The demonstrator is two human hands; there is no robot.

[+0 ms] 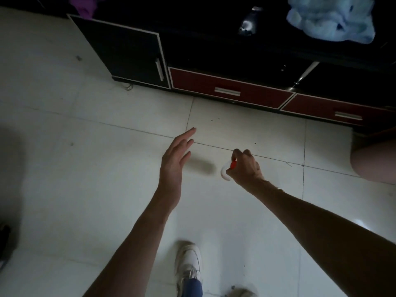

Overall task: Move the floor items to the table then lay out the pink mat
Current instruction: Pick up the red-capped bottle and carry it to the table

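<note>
The person stands over the tiled floor [85, 168], both arms stretched forward and down, one white shoe [188, 264] planted below the hands. That stance suits carrying: the right hand [244, 168] is curled tight around a small item [227, 172], pale and rounded with a red-orange part showing between finger and thumb. What the item is cannot be told; the hand hides most of it. A soft shadow lies on the tiles just left of that hand, apart from the item, which suggests the item is held off the floor rather than resting on it.

The left hand [175, 159] is beside the right one, to its left and a little apart. Its fingers are straight and close together, the palm turned inward toward the item, and it holds and touches nothing. It looks ready to steady or take the item, or simply balances the reach; which one is a guess.

Beyond both hands, well apart, stands a dark cabinet [124, 50] with red drawers [227, 91]; a light blue cloth [330, 18] lies on top, up and right of the right hand. That top may be the table meant, so the grip is likely for carrying there. A pale pinkish shape [375, 159] at the far right, well apart from the right hand, could be the mat, though it is too cropped to tell.
</note>
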